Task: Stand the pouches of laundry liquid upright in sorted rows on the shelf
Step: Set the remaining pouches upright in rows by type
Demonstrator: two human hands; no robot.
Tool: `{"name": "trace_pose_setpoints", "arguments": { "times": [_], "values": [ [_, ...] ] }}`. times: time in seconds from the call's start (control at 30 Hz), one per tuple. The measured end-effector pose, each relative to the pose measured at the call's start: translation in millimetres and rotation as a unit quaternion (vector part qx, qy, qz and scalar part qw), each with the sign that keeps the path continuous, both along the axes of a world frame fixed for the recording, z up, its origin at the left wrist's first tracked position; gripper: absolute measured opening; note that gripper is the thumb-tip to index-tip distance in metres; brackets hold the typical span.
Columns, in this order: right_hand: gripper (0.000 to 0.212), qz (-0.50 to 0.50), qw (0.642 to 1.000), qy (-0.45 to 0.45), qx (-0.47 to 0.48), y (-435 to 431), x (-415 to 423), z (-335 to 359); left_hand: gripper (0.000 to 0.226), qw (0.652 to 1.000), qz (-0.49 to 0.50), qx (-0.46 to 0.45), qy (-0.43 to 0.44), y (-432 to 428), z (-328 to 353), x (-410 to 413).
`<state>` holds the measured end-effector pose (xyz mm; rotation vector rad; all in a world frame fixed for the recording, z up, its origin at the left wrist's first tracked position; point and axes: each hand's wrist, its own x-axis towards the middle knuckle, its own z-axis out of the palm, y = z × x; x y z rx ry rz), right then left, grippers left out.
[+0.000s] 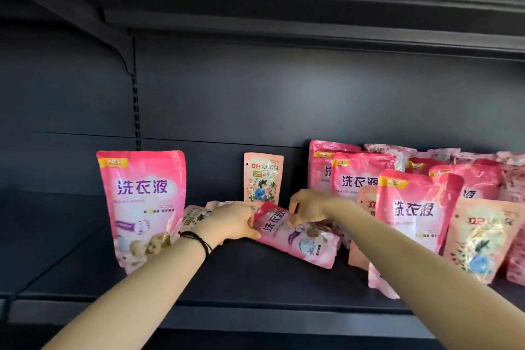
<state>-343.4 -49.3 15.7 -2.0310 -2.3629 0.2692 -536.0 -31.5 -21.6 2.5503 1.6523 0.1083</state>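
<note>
2 hands hold the tipped pink pouch [295,236] on the dark shelf [85,264].
Head view: the left hand [233,221] grips the pouch's top end, and the right hand [308,206] pinches its upper edge, fingers curled. It lies slanted in the middle of the shelf. A big pink pouch [142,207] stands at the left. A small peach pouch [262,176] stands at the back. A crowd of pouches [414,207] is packed at the right.
</note>
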Motion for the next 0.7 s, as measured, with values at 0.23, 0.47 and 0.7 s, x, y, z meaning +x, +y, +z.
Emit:
{"name": "trace_pose_setpoints", "arguments": {
  "times": [0.23,0.47,0.7],
  "values": [
    [0.048,-0.071,0.985,0.158,0.027,32.8,-7.8,-30.1,0.034,0.957,0.116,-0.059,-0.26,16.1,-30.0,21.4],
    [0.015,-0.173,0.969,0.176,0.02,61.8,-1.6,-54.2,0.03,0.938,0.147,-0.054,-0.31,31.2,-41.0,25.4],
    [0.018,-0.225,0.939,0.243,0.09,63.6,-2.9,-60.5,0.04,0.859,0.177,-0.072,-0.474,38.5,-55.7,43.4]
  ]
}}
